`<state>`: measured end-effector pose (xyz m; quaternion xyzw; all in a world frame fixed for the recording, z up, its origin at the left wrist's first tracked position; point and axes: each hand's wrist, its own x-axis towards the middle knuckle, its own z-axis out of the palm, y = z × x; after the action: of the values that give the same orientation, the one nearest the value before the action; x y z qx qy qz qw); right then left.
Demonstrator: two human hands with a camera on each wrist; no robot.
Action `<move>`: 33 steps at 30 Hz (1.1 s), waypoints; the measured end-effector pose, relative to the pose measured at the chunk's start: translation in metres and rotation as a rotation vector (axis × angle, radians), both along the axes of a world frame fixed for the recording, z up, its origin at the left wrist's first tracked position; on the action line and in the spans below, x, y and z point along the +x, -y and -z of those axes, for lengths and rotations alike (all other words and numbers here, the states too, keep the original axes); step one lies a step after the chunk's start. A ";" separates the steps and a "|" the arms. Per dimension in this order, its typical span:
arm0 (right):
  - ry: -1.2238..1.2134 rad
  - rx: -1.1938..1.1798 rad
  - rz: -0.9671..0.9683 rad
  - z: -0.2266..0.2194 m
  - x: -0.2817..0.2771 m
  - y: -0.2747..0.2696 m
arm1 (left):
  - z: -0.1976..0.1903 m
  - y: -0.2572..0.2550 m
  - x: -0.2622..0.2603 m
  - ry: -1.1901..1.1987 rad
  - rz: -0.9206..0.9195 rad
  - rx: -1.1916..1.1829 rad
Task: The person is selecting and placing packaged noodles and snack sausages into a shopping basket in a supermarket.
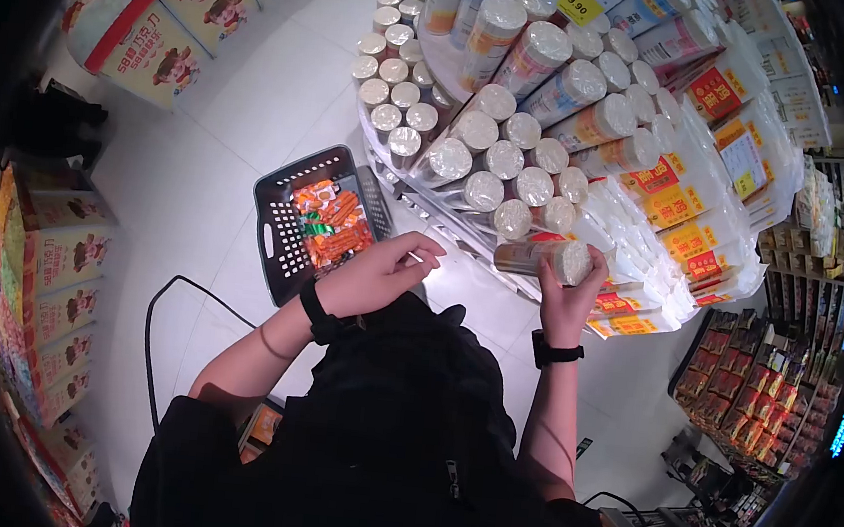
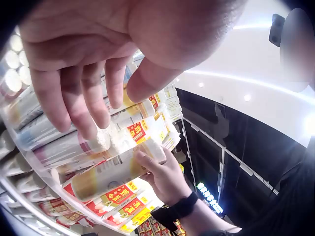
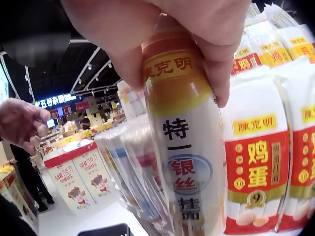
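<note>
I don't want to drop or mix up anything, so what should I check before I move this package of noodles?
1. Package gripped by the right hand: ok, fingers and thumb are on both sides.
2. Left hand free to help: ok, it holds nothing.
3. Package above the basket: not ok, it is beside the display, to the basket's right.
4. Basket empty: not ok, orange packets lie in it.
5. Price tag reading 9.90 belongs to this package: cannot tell.
6. Wrapper undamaged all round: cannot tell, the fingers hide part.
</note>
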<state>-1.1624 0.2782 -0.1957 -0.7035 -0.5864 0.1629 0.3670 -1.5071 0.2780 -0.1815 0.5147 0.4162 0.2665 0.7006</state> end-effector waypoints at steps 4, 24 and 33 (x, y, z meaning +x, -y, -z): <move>0.004 0.025 0.051 0.036 -0.014 -0.008 | 0.023 0.012 -0.017 0.039 -0.061 -0.010; 0.287 0.040 -0.028 0.045 -0.059 -0.001 | 0.049 -0.088 -0.008 -0.317 -0.362 0.617; 0.295 -0.071 -0.067 0.031 -0.052 -0.003 | 0.109 -0.140 0.027 -0.364 -0.234 0.563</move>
<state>-1.2145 0.2808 -0.2269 -0.7124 -0.6508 0.0905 0.2464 -1.4797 0.4177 -0.2908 0.6755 0.5005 0.3530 0.4106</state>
